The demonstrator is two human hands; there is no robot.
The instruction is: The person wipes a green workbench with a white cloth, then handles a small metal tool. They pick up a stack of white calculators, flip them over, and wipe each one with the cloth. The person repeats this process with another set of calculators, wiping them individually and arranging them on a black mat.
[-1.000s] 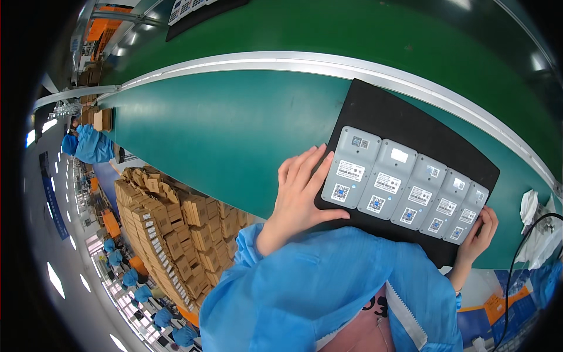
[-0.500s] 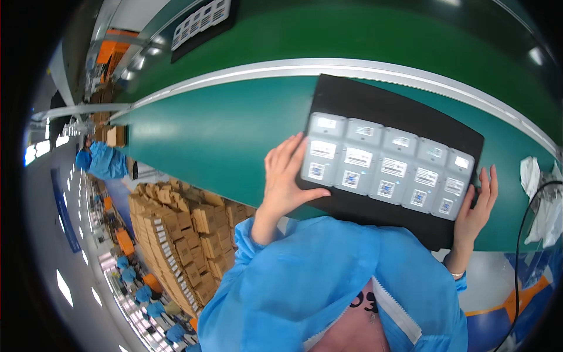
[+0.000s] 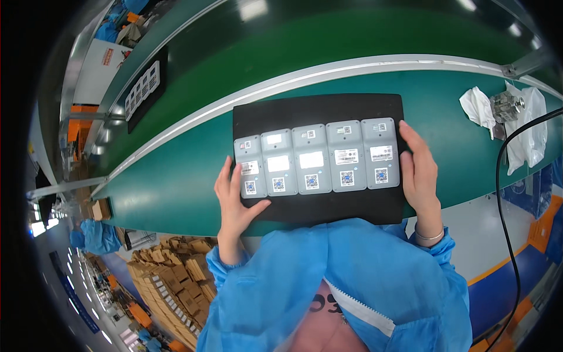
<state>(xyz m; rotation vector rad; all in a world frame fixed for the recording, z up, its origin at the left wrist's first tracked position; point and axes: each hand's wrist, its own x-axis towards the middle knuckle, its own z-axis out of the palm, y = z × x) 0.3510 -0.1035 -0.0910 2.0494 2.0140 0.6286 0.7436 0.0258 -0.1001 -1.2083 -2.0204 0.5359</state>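
A: Where are the grey handheld devices?
B: Five of them lie side by side in one row, labelled faces up, on the black board, which rests on the green counter
A: And the left hand?
B: At the row's left end, thumb and fingers spread apart, the thumb reaching in just below the devices
A: The right hand?
B: At the board's right edge, thumb and forefinger apart too, beside the last device. A thin bracelet circles that wrist
A: What stands around them?
B: On the right, a metal part lies between white plastic wrapping pieces, near a black cable. Beyond the metal rail, a second black board bears more devices. Cardboard boxes are piled at lower left
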